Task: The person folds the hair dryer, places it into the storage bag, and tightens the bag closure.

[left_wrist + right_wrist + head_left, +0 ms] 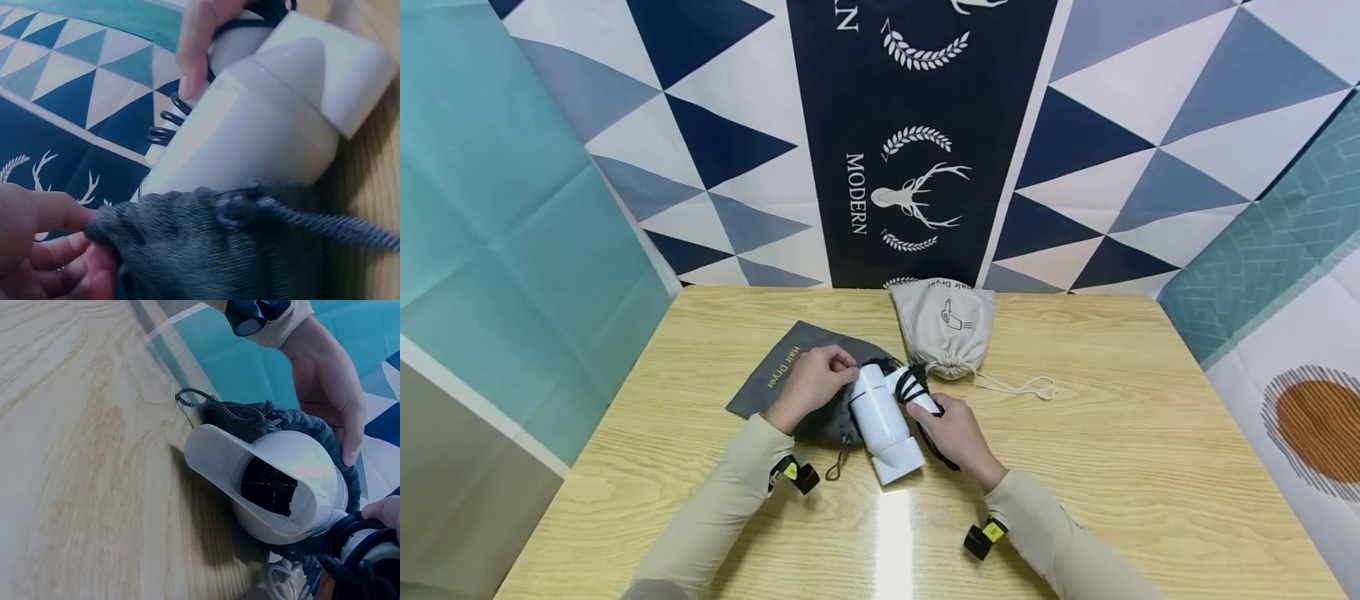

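Observation:
A white hair dryer (880, 417) lies at the mouth of a dark grey drawstring bag (827, 417), its rear end at the gathered opening and its nozzle (225, 465) pointing out toward the person. My right hand (957, 433) grips the dryer's handle, which has black cord (912, 385) wound around it. With thumb and fingers, my left hand (820, 379) pinches the rim of the grey bag (187, 237), as the left wrist view shows close up. A drawstring loop (215, 406) hangs from the bag's opening.
Behind the dryer, near the table's back edge, a light beige drawstring pouch (947, 329) printed with a hair dryer lies with its white cord (1022, 387) trailing right. The wooden table (1112, 433) meets a patterned backdrop (917, 150) at the back.

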